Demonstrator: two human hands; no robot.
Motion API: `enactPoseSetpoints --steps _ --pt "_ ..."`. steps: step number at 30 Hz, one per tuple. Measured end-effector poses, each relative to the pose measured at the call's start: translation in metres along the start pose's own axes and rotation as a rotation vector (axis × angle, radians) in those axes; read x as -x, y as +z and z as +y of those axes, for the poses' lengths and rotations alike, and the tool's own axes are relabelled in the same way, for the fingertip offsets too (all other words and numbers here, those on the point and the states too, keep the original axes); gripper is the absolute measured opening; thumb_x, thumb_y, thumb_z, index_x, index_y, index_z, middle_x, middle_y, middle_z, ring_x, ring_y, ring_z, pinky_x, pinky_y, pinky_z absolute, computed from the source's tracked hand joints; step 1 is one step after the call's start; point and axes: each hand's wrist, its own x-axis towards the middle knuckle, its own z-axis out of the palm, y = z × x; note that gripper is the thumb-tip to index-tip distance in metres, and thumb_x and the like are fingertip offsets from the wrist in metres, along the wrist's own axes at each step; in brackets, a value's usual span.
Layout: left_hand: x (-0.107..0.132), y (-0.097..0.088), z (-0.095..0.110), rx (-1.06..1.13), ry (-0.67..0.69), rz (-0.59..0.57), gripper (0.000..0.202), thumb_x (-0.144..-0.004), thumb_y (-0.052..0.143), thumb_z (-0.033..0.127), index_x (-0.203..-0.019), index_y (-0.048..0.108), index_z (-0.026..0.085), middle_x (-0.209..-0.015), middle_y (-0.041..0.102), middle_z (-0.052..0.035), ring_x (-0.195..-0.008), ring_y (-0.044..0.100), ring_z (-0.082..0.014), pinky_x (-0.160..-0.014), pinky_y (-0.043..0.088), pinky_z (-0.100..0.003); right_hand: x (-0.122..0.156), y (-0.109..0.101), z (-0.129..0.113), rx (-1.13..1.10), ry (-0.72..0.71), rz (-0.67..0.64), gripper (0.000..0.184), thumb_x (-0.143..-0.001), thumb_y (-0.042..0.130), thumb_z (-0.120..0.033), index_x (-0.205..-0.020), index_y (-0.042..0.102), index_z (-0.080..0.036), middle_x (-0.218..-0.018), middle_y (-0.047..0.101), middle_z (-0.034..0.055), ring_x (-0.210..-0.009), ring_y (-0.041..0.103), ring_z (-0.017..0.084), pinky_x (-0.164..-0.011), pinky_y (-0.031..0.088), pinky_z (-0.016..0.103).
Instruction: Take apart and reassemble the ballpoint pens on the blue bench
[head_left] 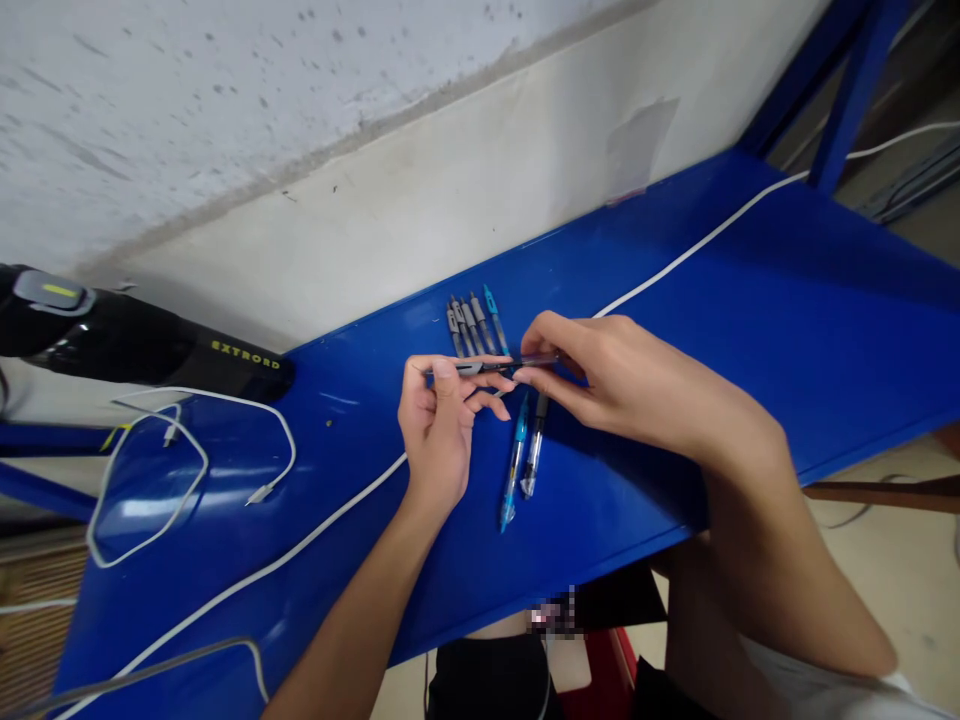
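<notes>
A dark pen with a grey clip (474,368) is held level between my two hands above the blue table. My left hand (441,425) pinches its clip end between thumb and fingers, the other fingers partly spread. My right hand (592,365) grips the dark far end with thumb and fingertips. Just beyond my hands lies a row of several grey pens (466,322), with a blue pen (492,308) at its right side. Nearer me, a blue pen (514,462) and a clear-barrelled pen (535,450) lie side by side, the latter's upper end close below my right hand.
A black bottle-like object lettered EXTRORD (187,345) lies at the left by the wall. A coiled white cable (202,465) rests before it. Another white cable (315,535) crosses the blue table (750,330) under my hands. Blue frame posts (851,100) stand at the right.
</notes>
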Motion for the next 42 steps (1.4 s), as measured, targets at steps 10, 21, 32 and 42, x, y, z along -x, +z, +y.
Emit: enactPoseSetpoints --steps 10,21,32,42 --pt "-0.003 -0.001 -0.001 0.004 0.015 0.061 0.034 -0.106 0.066 0.054 -0.101 0.054 0.022 -0.100 0.082 -0.0084 -0.079 0.080 -0.0180 -0.058 0.061 -0.025 0.002 -0.010 0.004 -0.037 -0.035 0.032 0.015 -0.111 0.058 -0.032 -0.108 0.067 -0.021 -0.097 0.073 0.0056 -0.078 0.062 0.019 -0.072 0.038 0.032" --pt "0.000 -0.003 -0.006 -0.195 0.062 0.020 0.028 -0.094 0.087 0.033 -0.097 0.062 0.021 -0.104 0.084 -0.0077 -0.077 0.081 -0.0173 -0.064 0.066 -0.029 -0.006 -0.002 0.000 -0.078 -0.023 -0.039 0.012 -0.109 0.058 -0.027 -0.101 0.066 -0.020 -0.097 0.071 0.0068 -0.076 0.059 0.019 -0.069 0.036 0.031" --pt "0.000 -0.002 -0.004 -0.244 0.066 0.018 0.024 -0.087 0.092 0.020 -0.097 0.070 0.021 -0.105 0.085 -0.0055 -0.089 0.083 -0.0204 -0.070 0.068 -0.028 -0.009 0.001 0.010 -0.139 -0.040 -0.057 0.005 -0.106 0.061 -0.022 -0.103 0.065 -0.020 -0.093 0.070 0.0036 -0.078 0.058 0.018 -0.071 0.035 0.030" --pt "0.004 -0.002 -0.005 -0.289 0.093 0.028 0.017 -0.086 0.093 0.022 -0.097 0.080 0.022 -0.099 0.085 -0.0048 -0.086 0.082 -0.0200 -0.073 0.069 -0.029 -0.007 -0.006 0.007 -0.127 -0.107 -0.123 0.014 -0.107 0.060 -0.021 -0.100 0.073 -0.019 -0.092 0.072 0.0051 -0.085 0.064 0.020 -0.077 0.040 0.032"
